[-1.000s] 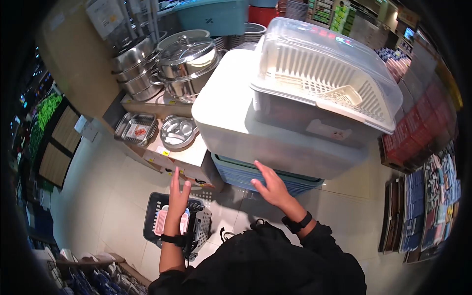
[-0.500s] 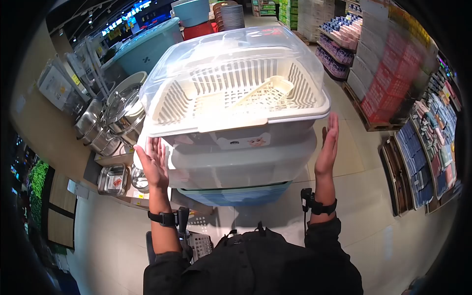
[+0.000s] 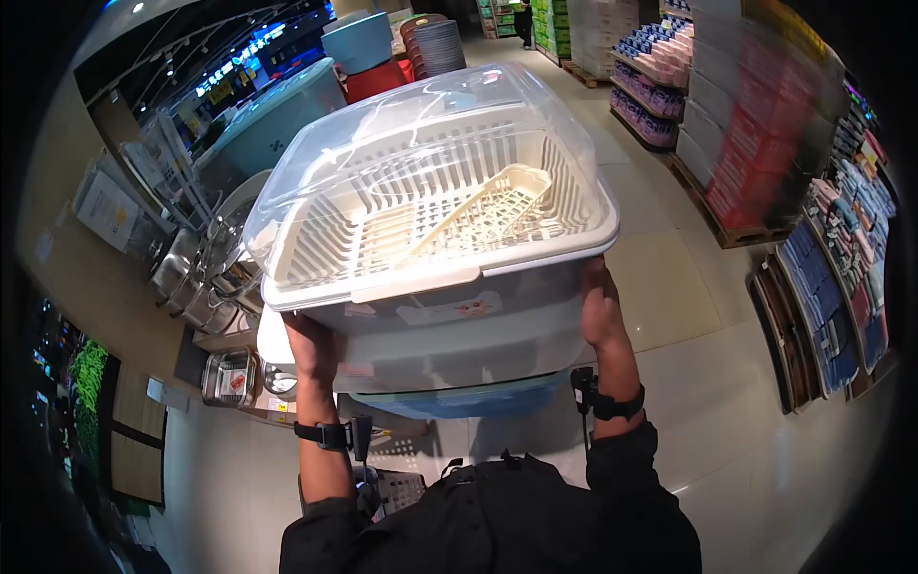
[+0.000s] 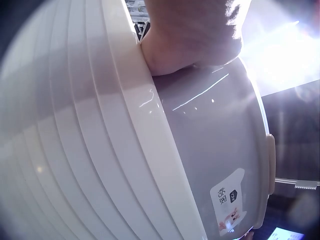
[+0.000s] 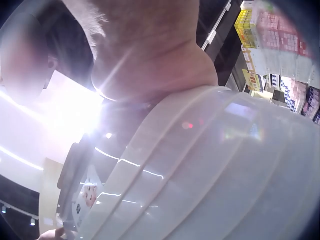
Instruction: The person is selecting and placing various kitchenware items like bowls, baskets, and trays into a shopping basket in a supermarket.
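Observation:
A grey storage box (image 3: 442, 308) with a cream slotted rack (image 3: 382, 239) and a clear domed lid (image 3: 430, 105) rests over larger pale bins (image 3: 459, 359). The left hand (image 3: 311, 346) grips the box's left side just below the rim, and the right hand (image 3: 601, 311) grips the right side; fingers are largely hidden by the box. In the left wrist view the left hand (image 4: 192, 40) touches the grey wall (image 4: 205, 125) beside its sticker. In the right wrist view the right hand (image 5: 155, 55) lies against the ribbed pale surface (image 5: 200, 165).
Steel pots (image 3: 196, 287) and trays (image 3: 229, 378) stand at left. Behind are a teal tub (image 3: 273, 120) and stacked bowls (image 3: 440, 48). Red crates (image 3: 755, 143) and folded textiles (image 3: 827, 297) stand right. A dark basket (image 3: 397, 488) sits on the floor near the body.
Both hands have moved in from beside the box and taken hold of its sides. The box now appears farther left and slightly turned in the head view.

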Action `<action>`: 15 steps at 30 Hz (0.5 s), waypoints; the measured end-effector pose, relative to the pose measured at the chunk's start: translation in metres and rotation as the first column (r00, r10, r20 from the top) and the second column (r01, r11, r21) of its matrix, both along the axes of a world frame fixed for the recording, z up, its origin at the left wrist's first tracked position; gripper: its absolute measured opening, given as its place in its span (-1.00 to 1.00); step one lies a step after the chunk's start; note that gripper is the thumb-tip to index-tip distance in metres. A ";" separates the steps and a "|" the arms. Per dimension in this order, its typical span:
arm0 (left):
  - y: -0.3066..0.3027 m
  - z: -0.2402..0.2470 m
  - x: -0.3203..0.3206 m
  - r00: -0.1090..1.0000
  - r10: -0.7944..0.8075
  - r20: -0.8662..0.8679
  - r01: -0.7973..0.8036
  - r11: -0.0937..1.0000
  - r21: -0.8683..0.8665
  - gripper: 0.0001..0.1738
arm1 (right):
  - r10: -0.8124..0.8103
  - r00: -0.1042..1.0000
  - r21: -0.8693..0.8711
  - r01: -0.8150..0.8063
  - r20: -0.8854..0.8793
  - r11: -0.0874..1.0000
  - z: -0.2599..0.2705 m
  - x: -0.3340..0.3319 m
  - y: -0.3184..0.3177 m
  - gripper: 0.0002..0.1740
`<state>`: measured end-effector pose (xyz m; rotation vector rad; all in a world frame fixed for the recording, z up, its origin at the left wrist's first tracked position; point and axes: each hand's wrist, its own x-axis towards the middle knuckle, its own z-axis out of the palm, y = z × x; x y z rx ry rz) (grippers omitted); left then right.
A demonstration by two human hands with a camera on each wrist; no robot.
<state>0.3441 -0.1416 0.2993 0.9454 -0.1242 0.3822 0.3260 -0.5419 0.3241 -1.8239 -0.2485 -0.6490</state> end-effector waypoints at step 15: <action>0.130 -0.055 -0.041 0.923 0.376 -0.076 -0.347 0.904 0.249 0.02 | 0.066 0.993 0.549 0.000 -0.101 0.836 -0.072 0.000 -0.036 -0.14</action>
